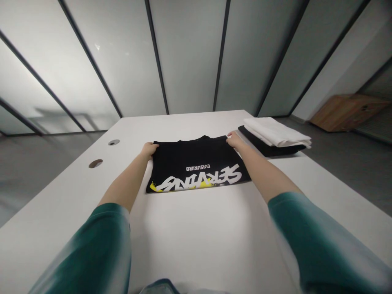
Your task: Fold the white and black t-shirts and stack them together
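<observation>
A black T-shirt [192,163] lies folded flat on the white table [196,241], with a large white and yellow print along its near edge. My left hand [149,150] holds the far left corner of the shirt. My right hand [234,140] grips the far right corner, with its fingertips at the edge of the cloth. Both forearms reach forward from teal sleeves, and the shirt's middle lies uncovered between them.
To the right of the shirt, a folded white cloth [275,131] rests on a folded black garment [263,146]. Two round grommet holes [96,163] [114,142] sit in the table's left side. A wooden box [346,112] stands on the floor at right, beyond the table.
</observation>
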`<state>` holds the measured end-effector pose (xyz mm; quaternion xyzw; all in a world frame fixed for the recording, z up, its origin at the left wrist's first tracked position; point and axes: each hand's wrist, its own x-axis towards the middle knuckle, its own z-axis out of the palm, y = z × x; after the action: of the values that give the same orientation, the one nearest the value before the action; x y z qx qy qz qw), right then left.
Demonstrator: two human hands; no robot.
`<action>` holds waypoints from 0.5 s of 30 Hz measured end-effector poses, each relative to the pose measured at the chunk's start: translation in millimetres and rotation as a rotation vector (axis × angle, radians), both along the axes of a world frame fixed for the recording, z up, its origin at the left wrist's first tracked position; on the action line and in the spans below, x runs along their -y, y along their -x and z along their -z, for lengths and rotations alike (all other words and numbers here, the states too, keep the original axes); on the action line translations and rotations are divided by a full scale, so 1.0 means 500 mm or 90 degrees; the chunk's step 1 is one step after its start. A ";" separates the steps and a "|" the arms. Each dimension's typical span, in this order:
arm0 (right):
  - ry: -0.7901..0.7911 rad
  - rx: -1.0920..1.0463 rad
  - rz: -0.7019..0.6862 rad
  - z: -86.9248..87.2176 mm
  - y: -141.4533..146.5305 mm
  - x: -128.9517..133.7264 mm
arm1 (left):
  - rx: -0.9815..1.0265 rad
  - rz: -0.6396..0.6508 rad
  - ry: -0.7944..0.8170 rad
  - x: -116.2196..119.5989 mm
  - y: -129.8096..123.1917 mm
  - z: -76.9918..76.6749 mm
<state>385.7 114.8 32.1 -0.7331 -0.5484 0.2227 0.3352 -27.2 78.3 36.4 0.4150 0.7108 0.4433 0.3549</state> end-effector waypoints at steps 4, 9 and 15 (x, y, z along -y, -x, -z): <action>0.006 0.043 -0.075 0.009 -0.002 -0.018 | -0.097 -0.016 -0.005 -0.010 0.009 0.011; -0.036 0.152 -0.080 0.000 -0.002 -0.030 | -0.251 0.081 -0.008 -0.017 0.019 0.013; -0.121 0.231 -0.068 -0.008 0.009 -0.047 | -0.259 -0.002 -0.044 -0.043 0.013 0.008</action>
<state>381.1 138.5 36.0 -0.6964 -0.6560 0.0521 0.2864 -33.4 99.6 32.5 0.5064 0.7531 0.3751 0.1890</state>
